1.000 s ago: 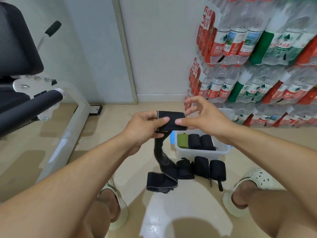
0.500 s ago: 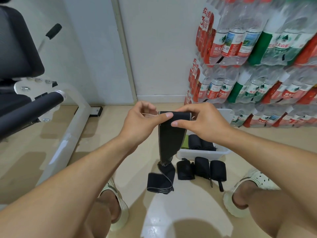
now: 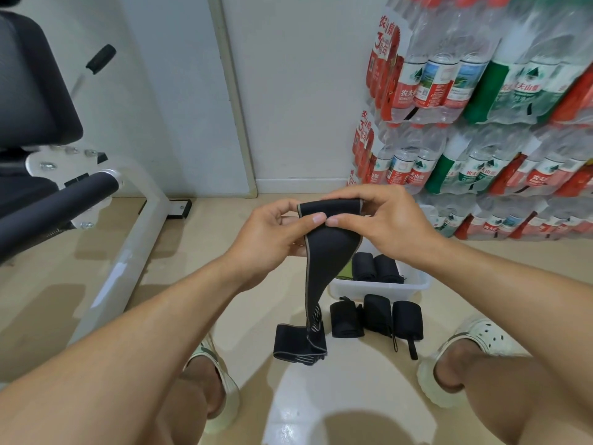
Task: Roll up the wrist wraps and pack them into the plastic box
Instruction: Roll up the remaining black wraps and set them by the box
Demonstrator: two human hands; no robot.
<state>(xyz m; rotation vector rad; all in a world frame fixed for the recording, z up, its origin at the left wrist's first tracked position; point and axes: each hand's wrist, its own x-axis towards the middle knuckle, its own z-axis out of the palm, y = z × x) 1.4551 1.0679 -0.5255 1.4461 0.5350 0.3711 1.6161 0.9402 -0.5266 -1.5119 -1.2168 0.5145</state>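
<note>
Head camera, looking down: both hands hold one black wrist wrap (image 3: 324, 252) up at chest height, over the floor (image 3: 244, 284). My left hand (image 3: 272, 232) and right hand (image 3: 388, 226) each have a closed grip on its top end, thumbs meeting at the front and fingers curled behind, where the first turn of the roll is folded over.

The wrap's long axis runs near vertical. Its started end points to 12 o'clock, and its tail drops toward 6 o'clock, twists once, and lands in a loose fold on the floor between the feet.

The plastic box (image 3: 382, 289) sits on the floor at about 4 o'clock from the hands. It holds two black rolls (image 3: 377, 268) and a green one that is mostly hidden behind the hanging wrap. Three more rolled wraps (image 3: 375, 316) lie in a row just in front of the box, at its 6 o'clock side, not yet packed.

As I judge it, rolling this wrap has only begun. To do it well I would keep the two edges square so the roll does not cone, keep light tension on the hanging length, and work the twist out of the tail before it reaches the hands.

Stacked packs of bottled water (image 3: 481, 91) fill the 2 o'clock side.
</note>
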